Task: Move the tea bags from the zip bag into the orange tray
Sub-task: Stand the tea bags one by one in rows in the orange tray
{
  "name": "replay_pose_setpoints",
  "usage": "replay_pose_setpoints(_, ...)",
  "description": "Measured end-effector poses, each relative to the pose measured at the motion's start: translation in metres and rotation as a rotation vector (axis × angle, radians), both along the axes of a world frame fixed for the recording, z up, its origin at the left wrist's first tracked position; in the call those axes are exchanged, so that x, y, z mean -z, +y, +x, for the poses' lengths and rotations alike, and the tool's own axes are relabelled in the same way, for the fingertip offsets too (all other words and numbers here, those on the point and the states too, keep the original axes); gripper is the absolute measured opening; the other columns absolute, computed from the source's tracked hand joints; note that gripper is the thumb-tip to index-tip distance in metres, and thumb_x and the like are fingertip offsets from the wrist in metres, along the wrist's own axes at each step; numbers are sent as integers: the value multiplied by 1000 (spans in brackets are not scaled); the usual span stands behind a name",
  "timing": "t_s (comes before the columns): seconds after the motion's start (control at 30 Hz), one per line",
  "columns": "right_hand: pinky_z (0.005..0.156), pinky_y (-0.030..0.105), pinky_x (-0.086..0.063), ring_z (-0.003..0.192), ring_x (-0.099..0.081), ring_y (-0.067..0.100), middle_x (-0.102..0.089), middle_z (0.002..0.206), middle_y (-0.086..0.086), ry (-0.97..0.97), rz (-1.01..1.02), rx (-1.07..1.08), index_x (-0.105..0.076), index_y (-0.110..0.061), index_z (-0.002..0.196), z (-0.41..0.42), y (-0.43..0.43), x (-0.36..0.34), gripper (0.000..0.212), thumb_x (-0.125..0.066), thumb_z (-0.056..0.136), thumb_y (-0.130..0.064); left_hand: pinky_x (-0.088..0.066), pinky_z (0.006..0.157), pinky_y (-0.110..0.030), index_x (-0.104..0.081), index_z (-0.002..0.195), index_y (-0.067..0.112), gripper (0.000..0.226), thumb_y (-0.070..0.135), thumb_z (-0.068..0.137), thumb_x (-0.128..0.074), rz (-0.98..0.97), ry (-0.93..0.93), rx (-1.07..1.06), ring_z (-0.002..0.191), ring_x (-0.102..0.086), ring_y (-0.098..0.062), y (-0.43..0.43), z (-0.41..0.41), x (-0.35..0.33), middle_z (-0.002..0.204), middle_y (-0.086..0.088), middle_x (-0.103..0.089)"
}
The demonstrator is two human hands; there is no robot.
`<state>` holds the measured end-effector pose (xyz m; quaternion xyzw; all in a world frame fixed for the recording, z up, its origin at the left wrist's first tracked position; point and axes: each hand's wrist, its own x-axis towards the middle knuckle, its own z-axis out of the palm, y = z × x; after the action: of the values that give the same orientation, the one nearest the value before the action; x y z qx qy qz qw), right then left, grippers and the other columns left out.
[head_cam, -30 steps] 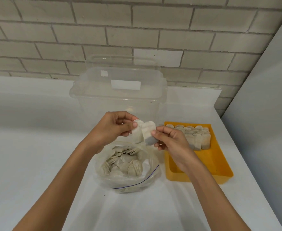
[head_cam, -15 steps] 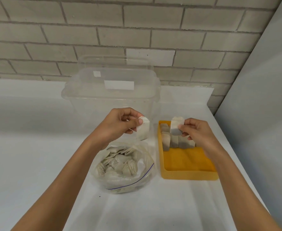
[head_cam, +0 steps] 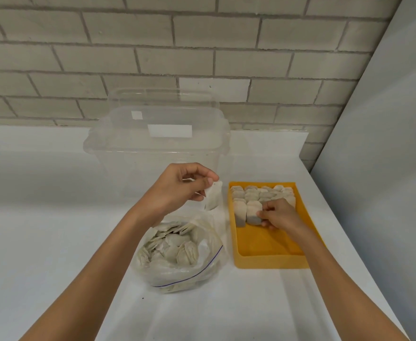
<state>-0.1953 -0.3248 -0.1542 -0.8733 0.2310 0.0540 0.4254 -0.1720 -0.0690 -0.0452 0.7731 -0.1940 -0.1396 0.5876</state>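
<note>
Left hand [head_cam: 177, 188]: thumb and forefinger are pinching a hanging tea bag [head_cam: 213, 199] by its top corner, in the air. Zip bag [head_cam: 180, 257]: lying open on the tabletop [head_cam: 54, 242] just below that hand, holding a heap of loose tea bags [head_cam: 170, 247]. Right hand [head_cam: 279, 215]: reaching into the orange tray [head_cam: 271, 262], fingers gripping an upright tea bag [head_cam: 253, 212]. Packed rows [head_cam: 261, 193] are standing just beyond this hand, at the tray's far end. Clear bin [head_cam: 157, 143]: standing beyond the left hand.
</note>
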Motion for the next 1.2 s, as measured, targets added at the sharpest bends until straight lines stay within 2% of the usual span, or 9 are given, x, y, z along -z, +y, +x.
replay_pose_setpoints(0.17, 67, 28, -52, 57, -62, 13, -68, 65, 7, -61, -96, -8, -62, -13, 83, 0, 4, 2, 8, -68, 85, -9, -55, 86, -22, -73, 104, 13, 33, -4, 92, -47, 25, -2, 62, 79, -65, -8, -1, 1, -1, 74, 6, -65)
replay_pose_setpoints(0.27, 67, 25, -51, 63, -66, 16, -70, 74, 9, -89, -111, -2, -59, -13, 90, -3, 5, 1, 14, -68, 83, -6, -52, 87, -17, -73, 103, 18, 32, -5, 87, -57, 124, -106, 79, 87, -68, -7, -3, 3, -1, 80, 3, -69)
replay_pose_setpoints(0.4, 67, 25, -46, 83, -64, 22, -66, 81, 6, -127, -142, 1, -58, -16, 89, -9, 4, -3, 15, -65, 82, -5, -43, 72, -6, -74, 90, 25, 13, 15, 83, -72, 268, -295, 62, 77, -60, 3, -15, 8, -5, 83, 7, -68)
replay_pose_setpoints(0.53, 60, 19, -40, 85, -60, 20, -64, 83, 3, -161, -150, -30, -60, -18, 88, -14, 0, -11, 11, -62, 85, -8, -42, 75, -17, -72, 86, 31, 4, 29, 84, -71, 418, -475, 81, 91, -54, -5, -30, 16, -11, 100, 6, -57)
replay_pose_setpoints(0.63, 59, 11, -38, 79, -54, 11, -61, 88, 0, -194, -178, -61, -65, -13, 96, -17, -3, -19, 14, -56, 87, -6, -46, 80, -25, -71, 89, 28, 3, 28, 87, -68, 446, -481, 146, 96, -59, -10, -42, 21, -18, 103, 5, -62)
replay_pose_setpoints(0.87, 57, 6, -41, 74, -64, 8, -67, 89, -2, -284, -149, -2, -68, -17, 97, -28, -17, -35, 15, -59, 89, -9, -51, 77, -30, -71, 94, 20, 10, 19, 92, -62, 425, -516, 274, 75, -59, -2, -79, 27, -20, 85, 7, -65)
replay_pose_setpoints(0.93, 58, 7, -46, 67, -65, 4, -66, 82, -6, -307, -129, 5, -67, -20, 95, -31, -20, -40, 15, -58, 90, -9, -54, 76, -33, -71, 94, 21, 11, 18, 92, -61, 447, -539, 308, 74, -62, -6, -93, 31, -13, 91, 4, -67)
replay_pose_setpoints(1.07, 70, 23, -57, 67, -67, 7, -67, 81, -8, -313, -54, 24, -66, -25, 93, -37, -26, -46, 21, -58, 90, -6, -54, 83, -38, -72, 99, 19, 16, 11, 93, -59, 517, -538, 399, 89, -64, -17, -124, 38, 10, 101, -4, -68)
replay_pose_setpoints(1.2, 58, 9, -48, 67, -66, 5, -68, 80, -7, -320, -82, 52, -68, -23, 95, -44, -32, -44, 22, -56, 90, -5, -49, 79, -29, -71, 103, 12, 19, 4, 91, -58, 607, -528, 464, 77, -55, -12, -149, 37, 34, 98, -5, -64)
